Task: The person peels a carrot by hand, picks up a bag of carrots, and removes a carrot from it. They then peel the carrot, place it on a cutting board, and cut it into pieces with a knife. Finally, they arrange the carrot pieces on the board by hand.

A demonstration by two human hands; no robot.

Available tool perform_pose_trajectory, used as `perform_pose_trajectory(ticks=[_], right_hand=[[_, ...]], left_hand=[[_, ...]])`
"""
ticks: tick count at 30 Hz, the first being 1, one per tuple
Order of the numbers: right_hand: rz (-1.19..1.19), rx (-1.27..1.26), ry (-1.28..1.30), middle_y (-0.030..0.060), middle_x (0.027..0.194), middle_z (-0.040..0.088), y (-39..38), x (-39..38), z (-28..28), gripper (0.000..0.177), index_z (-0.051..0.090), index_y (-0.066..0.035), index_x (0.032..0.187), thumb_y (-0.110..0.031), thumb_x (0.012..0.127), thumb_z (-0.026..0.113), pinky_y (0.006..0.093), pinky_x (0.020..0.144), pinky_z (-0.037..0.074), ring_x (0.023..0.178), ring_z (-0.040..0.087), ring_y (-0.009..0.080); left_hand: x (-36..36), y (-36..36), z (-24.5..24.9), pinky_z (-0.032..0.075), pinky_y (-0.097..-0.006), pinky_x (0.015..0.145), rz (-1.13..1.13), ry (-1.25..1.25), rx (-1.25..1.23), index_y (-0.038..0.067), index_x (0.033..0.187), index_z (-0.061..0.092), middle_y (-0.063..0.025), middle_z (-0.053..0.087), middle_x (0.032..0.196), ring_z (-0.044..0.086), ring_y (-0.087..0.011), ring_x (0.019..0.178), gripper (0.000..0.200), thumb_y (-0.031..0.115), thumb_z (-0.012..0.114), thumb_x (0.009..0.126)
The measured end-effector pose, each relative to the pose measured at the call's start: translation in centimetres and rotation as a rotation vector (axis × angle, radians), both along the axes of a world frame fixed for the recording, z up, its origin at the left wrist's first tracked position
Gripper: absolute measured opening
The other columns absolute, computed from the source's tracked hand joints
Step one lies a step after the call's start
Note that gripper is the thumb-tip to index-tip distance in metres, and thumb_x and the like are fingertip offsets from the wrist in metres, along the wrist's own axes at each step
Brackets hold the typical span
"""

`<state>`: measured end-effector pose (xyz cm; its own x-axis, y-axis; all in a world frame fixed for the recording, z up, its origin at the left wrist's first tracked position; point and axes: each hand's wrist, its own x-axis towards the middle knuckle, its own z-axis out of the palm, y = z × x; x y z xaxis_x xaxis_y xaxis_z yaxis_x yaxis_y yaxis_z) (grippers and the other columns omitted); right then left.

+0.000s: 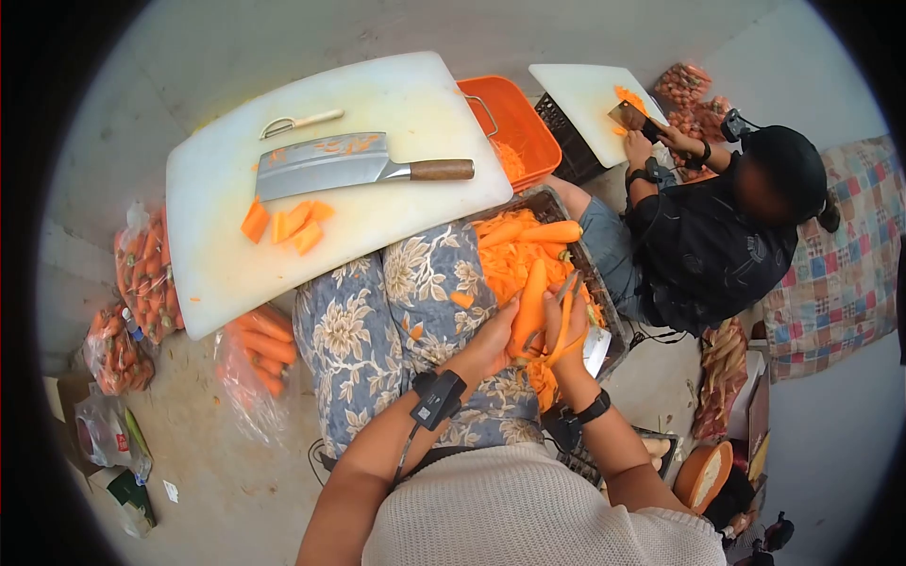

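A large carrot (530, 307) is gripped near its lower end by my left hand (493, 338), its tip pointing up. My right hand (563, 341) is closed round a peeler (569, 285), beside the carrot, with an orange strip hanging by it. Beneath both hands lies a crate (618, 332) filled with peelings (505, 267) and a few whole carrots (550, 232). On the white cutting board (396, 94) in front rest a cleaver (326, 165), a second peeler (302, 123) and several carrot pieces (300, 224).
An orange bin (528, 123) stands behind the crate. At the right, a co-worker (717, 226) cuts on another white board (576, 94) with a cleaver (637, 121). Bags of carrots (149, 269) lie at the left, one open bag (260, 354) nearer.
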<state>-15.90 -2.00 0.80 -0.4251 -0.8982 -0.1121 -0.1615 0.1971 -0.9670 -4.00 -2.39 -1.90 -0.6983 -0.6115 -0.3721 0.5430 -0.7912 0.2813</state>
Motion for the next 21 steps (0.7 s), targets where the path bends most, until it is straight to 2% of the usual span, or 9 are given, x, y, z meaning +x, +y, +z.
perform_pose_trajectory(ticks=[2,3,4,6,9,11,15,17,21], right_hand=[[0.092,-0.385,0.72,0.0136,0.08,0.053,0.0,0.4,-1.9,0.027,0.049,0.005,0.09,-0.019,0.08,0.059,0.0317,0.056,0.044,0.073,0.055,0.0205],[0.09,-0.34,0.664,0.0136,0.074,0.054,-0.3,0.3,-2.3,0.027,0.047,0.005,0.086,-0.019,0.081,0.059,0.033,0.053,0.042,0.065,0.054,0.0193],[0.094,-0.341,0.664,0.0136,0.074,0.054,-0.6,0.0,-2.6,0.027,0.047,0.005,0.086,-0.019,0.081,0.059,0.033,0.053,0.042,0.065,0.054,0.0193],[0.047,-0.15,0.239,0.0118,0.071,0.055,-1.1,0.0,-2.7,0.026,0.046,0.004,0.083,-0.019,0.08,0.059,0.0326,0.054,0.042,0.062,0.052,0.0186],[0.043,-0.06,0.231,0.0107,0.069,0.054,-1.7,0.1,-2.0,0.027,0.046,0.003,0.081,-0.02,0.08,0.059,0.0321,0.054,0.041,0.061,0.052,0.0177],[0.039,0.0,0.217,0.0101,0.068,0.054,-2.2,-0.7,-2.9,0.027,0.047,0.003,0.079,-0.021,0.081,0.059,0.0313,0.053,0.041,0.06,0.052,0.017],[0.024,0.154,0.147,0.0076,0.064,0.053,-3.6,-0.6,-2.2,0.027,0.049,0.002,0.073,-0.022,0.081,0.057,0.0285,0.05,0.039,0.056,0.05,0.0142],[0.027,0.136,0.089,0.0068,0.062,0.052,-4.2,-1.1,-3.1,0.026,0.049,0.001,0.071,-0.022,0.081,0.056,0.0282,0.048,0.038,0.055,0.049,0.0135],[0.064,0.197,0.024,0.0044,0.056,0.049,-5.4,-1.0,-2.4,0.025,0.049,0.0,0.066,-0.02,0.081,0.055,0.0278,0.046,0.037,0.05,0.048,0.0123]], left_hand=[[0.1,0.0,1.1,0.05,-0.0309,0.077,0.031,-0.083,0.057,0.019,0.135,0.026,-0.0032,0.048,0.12,0.056,-0.015,0.099,0.043,0.037,0.023,0.096],[0.0,0.0,1.0,0.05,-0.0309,0.077,0.033,-0.081,0.057,0.019,0.135,0.026,-0.0032,0.048,0.12,0.056,-0.015,0.099,0.043,0.037,0.023,0.096],[0.0,0.0,0.9,0.049,-0.0304,0.078,0.044,-0.096,0.043,0.02,0.137,0.023,-0.0027,0.046,0.122,0.054,-0.0141,0.101,0.043,0.036,0.024,0.096],[0.1,-0.1,0.5,0.049,-0.03,0.078,0.058,-0.112,0.035,0.021,0.138,0.021,-0.0021,0.044,0.125,0.053,-0.0133,0.103,0.044,0.035,0.024,0.096],[0.2,-0.1,0.2,0.047,-0.0295,0.082,0.012,-0.079,-0.021,0.02,0.139,0.018,-0.0031,0.039,0.131,0.049,-0.0134,0.11,0.046,0.034,0.027,0.096],[0.2,-0.2,0.5,0.045,-0.0297,0.085,0.04,-0.112,-0.051,0.018,0.14,0.017,-0.008,0.033,0.135,0.042,-0.018,0.118,0.049,0.034,0.03,0.096],[0.0,-0.3,0.1,0.044,-0.029,0.084,0.049,-0.17,-0.053,0.018,0.14,0.017,-0.0082,0.03,0.138,0.042,-0.0182,0.118,0.05,0.035,0.031,0.096],[0.0,-0.4,0.4,0.041,-0.0312,0.09,0.018,-0.214,-0.022,0.017,0.139,0.019,-0.005,0.033,0.136,0.042,-0.0163,0.118,0.048,0.033,0.032,0.096],[-0.4,-0.5,-0.7,0.044,-0.0302,0.087,0.037,-0.185,-0.012,0.017,0.139,0.019,-0.0048,0.035,0.135,0.043,-0.0157,0.116,0.048,0.033,0.033,0.095]])
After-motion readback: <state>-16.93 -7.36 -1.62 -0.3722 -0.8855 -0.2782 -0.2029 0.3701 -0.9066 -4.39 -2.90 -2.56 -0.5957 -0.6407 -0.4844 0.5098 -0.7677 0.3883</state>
